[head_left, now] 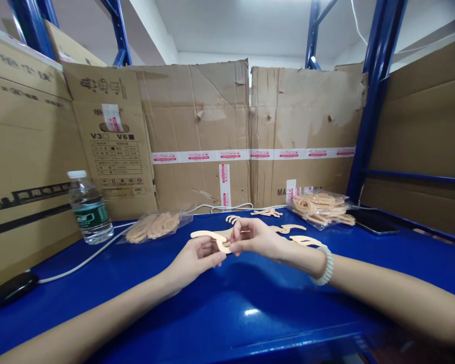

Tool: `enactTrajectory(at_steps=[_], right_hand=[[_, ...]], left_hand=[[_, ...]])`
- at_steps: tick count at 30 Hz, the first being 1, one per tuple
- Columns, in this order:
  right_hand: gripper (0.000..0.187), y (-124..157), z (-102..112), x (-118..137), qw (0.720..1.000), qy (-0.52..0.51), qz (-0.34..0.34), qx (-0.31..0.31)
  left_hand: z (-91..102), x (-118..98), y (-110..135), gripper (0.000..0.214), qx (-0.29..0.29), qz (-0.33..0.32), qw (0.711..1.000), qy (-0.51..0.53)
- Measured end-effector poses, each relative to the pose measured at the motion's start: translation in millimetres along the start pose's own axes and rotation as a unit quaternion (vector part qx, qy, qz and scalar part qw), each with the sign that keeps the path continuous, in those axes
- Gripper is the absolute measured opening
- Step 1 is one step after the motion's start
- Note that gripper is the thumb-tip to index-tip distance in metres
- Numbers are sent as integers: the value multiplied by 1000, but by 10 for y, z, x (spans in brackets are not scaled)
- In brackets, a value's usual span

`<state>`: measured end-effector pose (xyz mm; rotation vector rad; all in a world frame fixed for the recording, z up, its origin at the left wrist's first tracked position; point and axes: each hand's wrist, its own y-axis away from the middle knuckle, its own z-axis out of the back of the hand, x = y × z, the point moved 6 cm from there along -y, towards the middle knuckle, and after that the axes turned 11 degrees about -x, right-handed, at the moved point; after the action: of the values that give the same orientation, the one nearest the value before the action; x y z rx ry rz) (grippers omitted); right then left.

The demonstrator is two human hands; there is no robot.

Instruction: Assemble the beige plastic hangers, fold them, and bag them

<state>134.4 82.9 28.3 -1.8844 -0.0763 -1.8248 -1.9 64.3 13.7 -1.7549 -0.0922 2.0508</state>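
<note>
Pale, flat, hook-curved wood-like piece (pixel 211 235), up above the glossy blue tabletop (pixel 212 313), between both hands! The left hand (pixel 195 260) has thumb and fingers closed on it; the right hand (pixel 256 238) is pinched together at the curled end, though whether those fingertips grip this piece or another, I can't tell. Looks light and stiff, probably easy to grip, but that slim curve could snap if twisted. Best hold, I'd say: the broader bend, thumb against the flat face, gently.
</note>
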Motion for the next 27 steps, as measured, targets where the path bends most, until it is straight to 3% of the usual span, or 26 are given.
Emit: enactTrajectory(at_steps=[4, 8, 16, 21, 24, 27], right_hand=[[48, 14, -7, 5, 1000, 8, 8, -29], [46, 29, -15, 45, 998, 41, 43, -18], [35, -13, 103, 195, 972, 195, 129, -27], [15, -93, 386, 398, 924, 347, 160, -35], [3, -80, 508, 363, 883, 442, 157, 0], [4, -32, 550, 263, 857, 495, 141, 25]], left_hand=[[-10, -48, 14, 35, -7, -5, 1000, 13], [6, -30, 6, 31, -16, 2, 1000, -1], [76, 10, -7, 32, -40, 2, 998, -57], [148, 29, -39, 36, -78, 3, 997, -17], [162, 51, -49, 37, -82, 9, 997, 9], [171, 54, -48, 38, -88, 8, 996, 13]])
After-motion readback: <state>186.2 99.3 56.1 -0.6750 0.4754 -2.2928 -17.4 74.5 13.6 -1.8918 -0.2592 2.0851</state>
